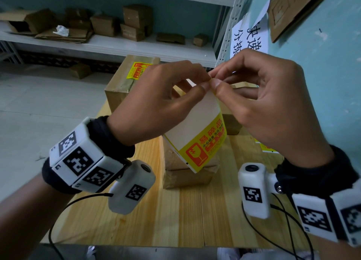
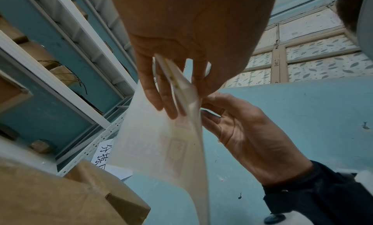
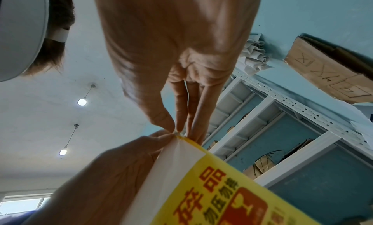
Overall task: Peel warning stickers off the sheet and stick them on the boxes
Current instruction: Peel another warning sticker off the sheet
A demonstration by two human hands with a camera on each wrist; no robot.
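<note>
Above the wooden table [image 1: 136,220], the left hand [image 1: 156,105] pinches the top corner of the sticker sheet [image 1: 197,127] while the right hand [image 1: 273,107] pinches the same corner, at the yellow warning sticker [image 1: 207,144]. Below the sheet sits a cardboard box [image 1: 187,177]; behind it, another box [image 1: 121,84] bears a yellow sticker [image 1: 136,70].

Soft, even indoor light fills the head view, with dim, muddy shadow under the shelf [image 1: 109,44] at the rear. Wide-angle distortion bows the table [image 1: 136,216] edges and stretches the wrists at the lower corners. Seen from the right wrist, two bare ceiling bulbs [image 3: 82,102] glow as small blown-out spots, and a bright window [image 3: 22,203] sits at lower left. In the left wrist view, daylight through patterned panes [image 2: 321,53] backlights the translucent sheet [image 2: 153,142]; the near palm is soft and out of focus.
</note>
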